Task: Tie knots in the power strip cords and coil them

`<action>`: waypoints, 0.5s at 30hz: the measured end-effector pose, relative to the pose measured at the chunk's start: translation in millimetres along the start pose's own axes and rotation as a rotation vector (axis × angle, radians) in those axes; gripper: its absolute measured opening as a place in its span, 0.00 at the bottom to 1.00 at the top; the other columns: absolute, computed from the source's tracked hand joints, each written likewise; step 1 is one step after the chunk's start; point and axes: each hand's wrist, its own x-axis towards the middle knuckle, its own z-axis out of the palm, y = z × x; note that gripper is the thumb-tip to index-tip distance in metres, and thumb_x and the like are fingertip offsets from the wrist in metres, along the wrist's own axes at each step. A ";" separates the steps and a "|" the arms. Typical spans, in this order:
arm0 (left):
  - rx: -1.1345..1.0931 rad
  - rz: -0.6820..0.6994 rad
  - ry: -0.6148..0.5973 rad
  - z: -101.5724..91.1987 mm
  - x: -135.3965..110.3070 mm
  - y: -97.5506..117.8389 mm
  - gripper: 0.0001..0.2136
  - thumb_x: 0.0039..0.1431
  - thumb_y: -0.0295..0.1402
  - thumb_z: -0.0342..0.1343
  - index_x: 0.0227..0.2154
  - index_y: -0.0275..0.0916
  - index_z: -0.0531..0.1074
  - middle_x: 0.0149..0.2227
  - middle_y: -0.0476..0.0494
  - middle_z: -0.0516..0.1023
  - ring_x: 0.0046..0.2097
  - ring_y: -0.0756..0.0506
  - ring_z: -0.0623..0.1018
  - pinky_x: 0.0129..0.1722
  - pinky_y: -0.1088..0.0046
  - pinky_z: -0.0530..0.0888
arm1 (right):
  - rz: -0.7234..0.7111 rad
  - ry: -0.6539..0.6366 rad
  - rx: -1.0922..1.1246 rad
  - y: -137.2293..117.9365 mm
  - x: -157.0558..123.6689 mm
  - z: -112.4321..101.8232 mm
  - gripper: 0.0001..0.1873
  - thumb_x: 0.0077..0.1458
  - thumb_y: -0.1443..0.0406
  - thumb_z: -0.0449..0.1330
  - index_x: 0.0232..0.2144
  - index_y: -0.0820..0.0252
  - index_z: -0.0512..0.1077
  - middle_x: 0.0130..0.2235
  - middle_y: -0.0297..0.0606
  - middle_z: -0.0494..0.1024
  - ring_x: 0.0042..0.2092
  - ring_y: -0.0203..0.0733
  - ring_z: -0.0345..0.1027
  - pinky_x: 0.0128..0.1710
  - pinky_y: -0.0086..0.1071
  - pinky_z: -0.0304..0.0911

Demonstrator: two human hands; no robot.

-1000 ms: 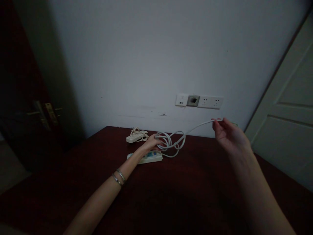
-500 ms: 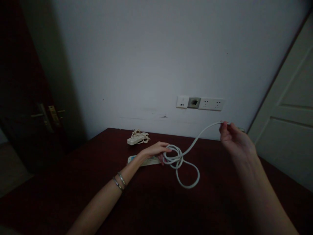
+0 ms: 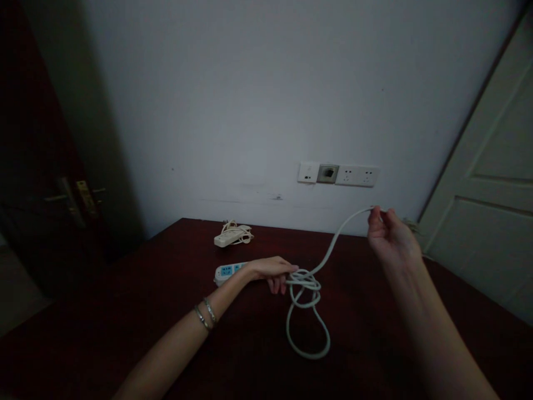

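Observation:
My left hand [image 3: 272, 270] pinches a tangle of white cable [image 3: 307, 311] just above the dark red table [image 3: 125, 311]. Loops of the cable hang down from that hand and lie on the wood. My right hand [image 3: 389, 236] is raised to the right, its fingers closed on the cable's other stretch, which arcs up from the tangle. A white power strip with blue sockets [image 3: 227, 271] lies on the table behind my left wrist, partly hidden by it. Two bracelets sit on my left forearm.
A second, cream power strip with its cord bundled [image 3: 231, 235] lies near the wall. Wall outlets [image 3: 338, 174] are set above the table. A dark door with a brass handle [image 3: 77, 200] is at left, a white door [image 3: 487, 205] at right.
My left hand has drawn the cable bundle toward me and to the right, off the power strip. The loops have loosened and one long loop now hangs lower on the table. My right hand hardly moved.

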 end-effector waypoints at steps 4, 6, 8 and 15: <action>0.130 0.277 0.269 -2.2 -2.0 8.2 0.19 0.55 0.46 0.52 0.41 0.35 0.71 0.33 0.39 0.77 0.32 0.47 0.76 0.26 0.75 0.71 | 0.020 0.158 0.030 8.8 -12.0 12.7 0.11 0.61 0.72 0.48 0.26 0.63 0.64 0.26 0.30 0.71 0.28 0.26 0.72 0.38 0.18 0.70; 0.197 0.417 0.271 -1.3 -4.2 12.6 0.17 0.54 0.41 0.54 0.43 0.35 0.72 0.41 0.38 0.76 0.41 0.46 0.75 0.36 0.74 0.71 | 0.026 0.172 0.028 12.0 -18.5 18.9 0.11 0.60 0.72 0.49 0.26 0.63 0.64 0.26 0.30 0.71 0.29 0.26 0.72 0.39 0.18 0.71; 0.265 0.469 0.215 2.2 -4.9 14.0 0.19 0.51 0.38 0.58 0.46 0.36 0.71 0.45 0.39 0.75 0.45 0.45 0.74 0.42 0.72 0.69 | 0.036 0.177 0.027 14.2 -23.1 22.7 0.10 0.60 0.72 0.49 0.26 0.63 0.64 0.25 0.30 0.71 0.29 0.26 0.72 0.39 0.18 0.71; 0.547 0.483 0.234 16.8 3.4 5.3 0.15 0.50 0.32 0.59 0.42 0.36 0.74 0.39 0.43 0.78 0.39 0.47 0.76 0.39 0.76 0.69 | 0.007 0.162 0.033 12.4 -18.3 16.4 0.10 0.60 0.72 0.49 0.27 0.62 0.62 0.26 0.30 0.69 0.30 0.26 0.71 0.39 0.20 0.71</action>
